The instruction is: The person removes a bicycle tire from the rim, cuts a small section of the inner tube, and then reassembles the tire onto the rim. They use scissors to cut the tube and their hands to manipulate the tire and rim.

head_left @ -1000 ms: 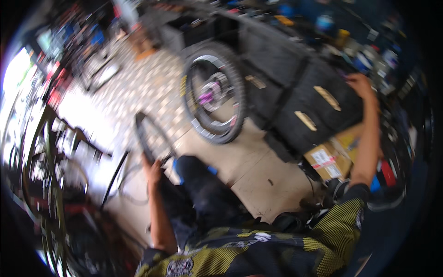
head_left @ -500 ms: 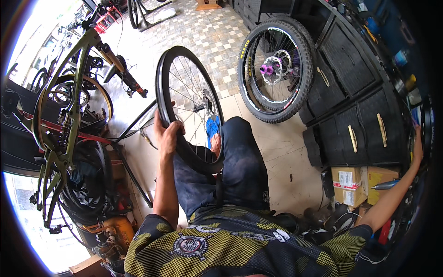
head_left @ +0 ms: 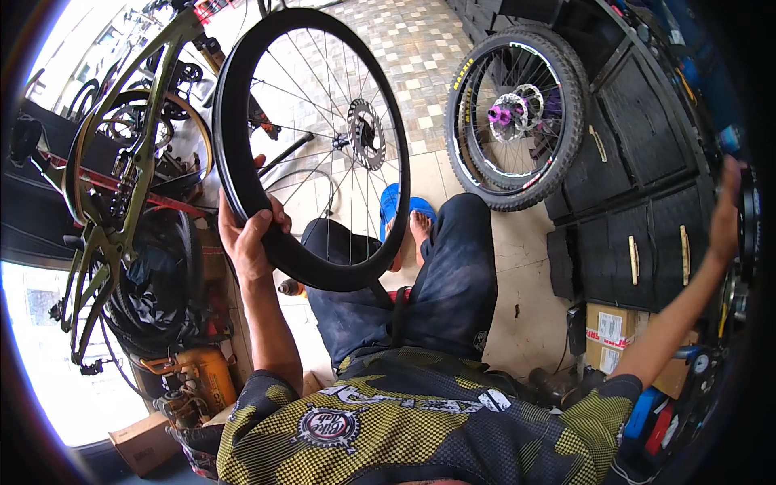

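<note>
My left hand is closed round the lower left part of a black bicycle wheel's rim. The wheel is tilted in front of my knees, with thin dark spokes and no tyre that I can make out. A disc brake rotor sits at its hub. At the far right, my right hand reaches up along the wall of tools, seen edge-on with its fingers stretched. Next to it is a dark round thing, too dim to name; I cannot tell whether they touch.
Two knobby-tyred wheels lean by the black drawer cabinet. A green bike frame stands at left, above an orange machine. Cardboard boxes sit below the cabinet. Blue sandals are on my feet.
My left hand has brought the wheel up and to the left, so it looks larger. My right hand has moved slightly farther up along the right wall. The view has shifted a little.
</note>
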Demonstrator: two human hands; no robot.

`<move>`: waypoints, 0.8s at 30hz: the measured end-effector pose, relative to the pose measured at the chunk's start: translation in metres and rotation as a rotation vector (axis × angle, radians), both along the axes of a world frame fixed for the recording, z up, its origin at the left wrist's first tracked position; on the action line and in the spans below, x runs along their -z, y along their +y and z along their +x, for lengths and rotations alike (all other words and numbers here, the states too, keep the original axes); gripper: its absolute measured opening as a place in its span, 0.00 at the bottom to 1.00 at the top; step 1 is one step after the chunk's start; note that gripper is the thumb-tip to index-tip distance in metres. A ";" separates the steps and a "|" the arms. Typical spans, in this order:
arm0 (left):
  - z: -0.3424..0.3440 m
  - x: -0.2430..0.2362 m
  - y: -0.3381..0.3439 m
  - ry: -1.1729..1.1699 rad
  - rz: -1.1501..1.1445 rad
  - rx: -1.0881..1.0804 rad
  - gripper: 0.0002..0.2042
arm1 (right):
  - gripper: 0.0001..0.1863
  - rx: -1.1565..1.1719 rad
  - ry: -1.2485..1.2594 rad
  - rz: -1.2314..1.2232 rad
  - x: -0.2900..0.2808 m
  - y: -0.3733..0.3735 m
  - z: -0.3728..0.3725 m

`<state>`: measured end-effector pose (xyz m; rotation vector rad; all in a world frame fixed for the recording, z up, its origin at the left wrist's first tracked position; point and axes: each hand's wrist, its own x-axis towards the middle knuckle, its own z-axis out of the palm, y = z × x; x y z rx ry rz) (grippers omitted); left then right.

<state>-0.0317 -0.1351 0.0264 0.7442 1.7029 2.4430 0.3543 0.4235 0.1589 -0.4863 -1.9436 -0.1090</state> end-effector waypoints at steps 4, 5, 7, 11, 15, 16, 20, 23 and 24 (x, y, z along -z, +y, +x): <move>0.002 -0.012 -0.032 -0.030 0.112 0.015 0.39 | 0.12 -0.221 -0.143 -0.234 0.067 -0.062 -0.129; 0.004 -0.016 -0.043 -0.050 0.148 0.013 0.40 | 0.11 -0.280 -0.199 -0.271 0.077 -0.086 -0.159; -0.002 -0.024 -0.063 -0.077 0.234 0.032 0.41 | 0.12 -0.309 -0.331 -0.550 0.115 -0.095 -0.193; -0.011 -0.024 -0.104 -0.193 0.419 0.132 0.43 | 0.30 -0.432 -0.374 -0.843 0.255 -0.062 -0.264; -0.004 -0.004 -0.136 -0.284 0.521 0.183 0.44 | 0.29 -0.668 -0.196 -1.598 0.294 -0.088 -0.288; -0.001 0.005 -0.141 -0.298 0.544 0.177 0.45 | 0.27 -0.674 -0.147 -1.624 0.276 -0.099 -0.283; -0.007 0.025 -0.145 -0.274 0.587 0.288 0.44 | 0.24 -0.665 -0.090 -1.543 0.275 -0.090 -0.268; -0.008 0.042 -0.150 -0.327 0.467 0.048 0.41 | 0.22 -0.663 -0.061 -1.444 0.284 -0.092 -0.252; -0.015 0.062 -0.174 -0.245 0.396 0.079 0.46 | 0.22 -0.673 -0.065 -1.465 0.303 -0.088 -0.242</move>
